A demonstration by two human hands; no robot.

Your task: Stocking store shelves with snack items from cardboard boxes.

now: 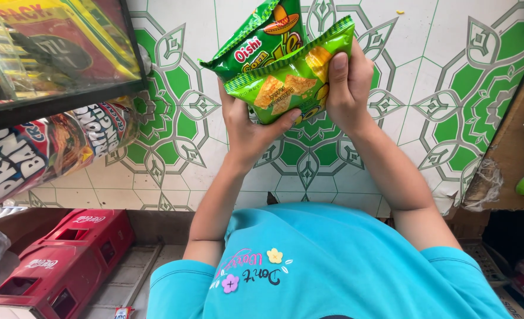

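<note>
Both my hands hold two green snack bags together over a tiled floor. The front bag (pixel 282 88) is light green with pictures of chips on it. The darker green bag (pixel 261 41) lies behind it and sticks out above. My left hand (pixel 244 127) grips the bags from below and the left, thumb on the front bag's lower edge. My right hand (pixel 349 82) clasps their right side, thumb pressed on the front bag. My turquoise shirt (pixel 333 266) fills the bottom of the view.
A glass display case (pixel 55 53) with snack packs stands at the top left, and hanging snack bags (pixel 43 147) sit under it. Red bottle crates (pixel 61 260) lie at the bottom left. A wooden shelf (pixel 513 142) with green items is on the right. The floor (pixel 439 77) has white and green patterned tiles.
</note>
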